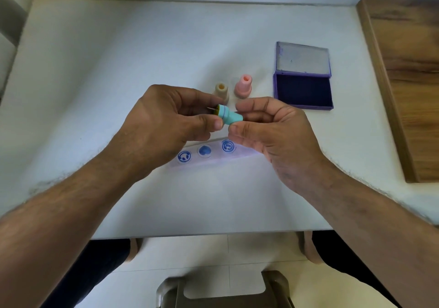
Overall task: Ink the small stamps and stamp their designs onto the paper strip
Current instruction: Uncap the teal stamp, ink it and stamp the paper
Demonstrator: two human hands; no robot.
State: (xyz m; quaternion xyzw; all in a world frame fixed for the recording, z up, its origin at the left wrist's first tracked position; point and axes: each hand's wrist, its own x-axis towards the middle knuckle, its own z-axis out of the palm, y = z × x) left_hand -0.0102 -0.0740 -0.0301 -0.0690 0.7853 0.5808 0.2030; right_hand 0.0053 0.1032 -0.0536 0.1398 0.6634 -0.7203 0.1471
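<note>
Hands are sharing a smooth teal plastic stamp [230,115]: left hand [166,127] pinching its ringed base, right hand [273,132] gripping its tapered handle, above the printed paper strip [213,158].

White rectangular table [118,70], matte top, abutted on its right side by a brown wood-grain board [403,82]. Resting directly on top: purple hinged ink pad case [303,91], lid open and laid back flat; just left of it, pink plastic stamp [242,86] and beige plastic stamp [221,92], both upright, side by side. Nearer the front edge, narrow pale paper strip [213,159], set at a slight slant, bearing three round blue stamped prints [204,151].
</note>
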